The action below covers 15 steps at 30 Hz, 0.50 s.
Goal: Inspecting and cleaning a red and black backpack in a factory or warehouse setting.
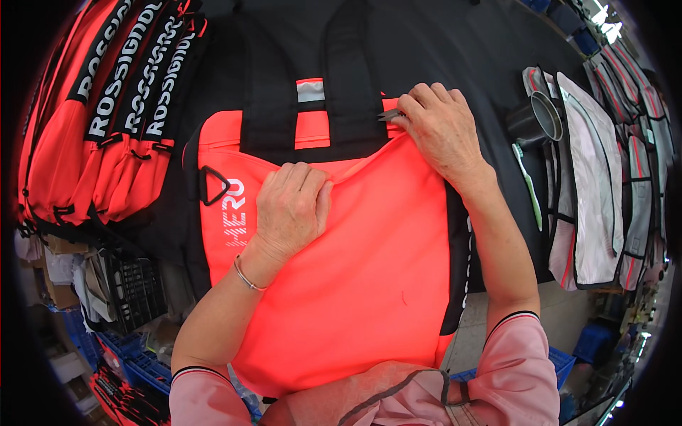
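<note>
A neon red-orange backpack (341, 284) with black sides lies in front of me, its lower end against my body. Two black shoulder straps (270, 99) stretch away from its far end, with a small grey reflective tab (310, 90) between them. Closed in a fist, my left hand (295, 206) pinches the bright fabric below the straps and pulls up a fold. My right hand (442, 128) is closed at the bag's far right corner, around thread snips (390, 114) whose dark tips point left. Its palm side is hidden. A black triangular ring (214, 186) lies left of my left hand.
Several red and black bags (106, 135) are stacked at the left of the black table (455, 42). At the right are a dark metal cup (536, 119), a green-and-white toothbrush (527, 186) and pale grey fabric pieces (591, 192). Blue crates (145, 369) stand below the table.
</note>
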### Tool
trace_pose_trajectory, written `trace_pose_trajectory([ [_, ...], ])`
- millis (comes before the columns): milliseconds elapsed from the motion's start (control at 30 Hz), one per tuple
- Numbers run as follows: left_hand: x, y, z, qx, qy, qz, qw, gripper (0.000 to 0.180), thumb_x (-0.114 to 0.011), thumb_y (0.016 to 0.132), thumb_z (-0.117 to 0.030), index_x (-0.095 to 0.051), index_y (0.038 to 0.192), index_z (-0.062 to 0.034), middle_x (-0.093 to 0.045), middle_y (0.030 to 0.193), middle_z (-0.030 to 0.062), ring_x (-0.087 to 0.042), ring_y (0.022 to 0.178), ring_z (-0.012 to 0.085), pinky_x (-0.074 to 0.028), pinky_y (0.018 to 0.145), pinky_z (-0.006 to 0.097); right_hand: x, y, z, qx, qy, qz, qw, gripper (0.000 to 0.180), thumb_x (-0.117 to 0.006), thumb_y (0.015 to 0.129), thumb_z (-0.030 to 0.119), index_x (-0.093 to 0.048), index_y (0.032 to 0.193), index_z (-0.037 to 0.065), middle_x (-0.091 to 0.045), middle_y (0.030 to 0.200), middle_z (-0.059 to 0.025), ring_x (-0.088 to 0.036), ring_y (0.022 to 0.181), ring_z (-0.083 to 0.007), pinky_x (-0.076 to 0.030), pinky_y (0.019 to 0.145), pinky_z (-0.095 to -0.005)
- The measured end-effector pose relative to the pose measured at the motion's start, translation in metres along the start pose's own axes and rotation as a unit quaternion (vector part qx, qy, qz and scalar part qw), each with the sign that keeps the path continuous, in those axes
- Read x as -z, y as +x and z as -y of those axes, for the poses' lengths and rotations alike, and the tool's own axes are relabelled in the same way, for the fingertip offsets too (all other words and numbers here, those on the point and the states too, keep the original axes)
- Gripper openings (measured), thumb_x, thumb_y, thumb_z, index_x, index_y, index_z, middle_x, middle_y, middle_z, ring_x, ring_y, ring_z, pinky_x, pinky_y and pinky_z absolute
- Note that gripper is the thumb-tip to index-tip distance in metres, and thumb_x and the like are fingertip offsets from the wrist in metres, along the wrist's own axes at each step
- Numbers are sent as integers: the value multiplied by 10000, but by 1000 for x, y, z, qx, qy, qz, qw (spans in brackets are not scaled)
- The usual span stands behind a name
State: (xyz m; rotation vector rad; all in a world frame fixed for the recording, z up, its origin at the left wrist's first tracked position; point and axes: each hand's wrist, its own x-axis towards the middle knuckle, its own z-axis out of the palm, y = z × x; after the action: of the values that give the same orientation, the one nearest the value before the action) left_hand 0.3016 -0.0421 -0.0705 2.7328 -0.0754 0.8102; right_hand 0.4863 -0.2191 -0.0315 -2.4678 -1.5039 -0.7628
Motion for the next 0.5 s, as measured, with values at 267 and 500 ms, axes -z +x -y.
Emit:
trace_pose_trajectory([
  [267, 0, 1, 0, -3, 6, -4, 1000, 92, -677, 802, -85, -590, 813, -56, -545, 759, 71, -552, 704, 233, -420, 618, 347, -7, 2, -6, 62, -2, -30, 998, 167, -708, 830, 236, -607, 819, 104, -552, 822, 7, -539, 785, -175, -419, 706, -326],
  [500, 0, 0, 0, 0, 1, -7, 1000, 93, -679, 799, -82, -591, 818, -59, -538, 754, 67, -548, 700, 232, -418, 612, 348, -2, -5, -13, -1, 78, -35, 996, 191, -731, 812, 241, -602, 812, 101, -557, 832, 10, -538, 774, -179, -417, 692, -314],
])
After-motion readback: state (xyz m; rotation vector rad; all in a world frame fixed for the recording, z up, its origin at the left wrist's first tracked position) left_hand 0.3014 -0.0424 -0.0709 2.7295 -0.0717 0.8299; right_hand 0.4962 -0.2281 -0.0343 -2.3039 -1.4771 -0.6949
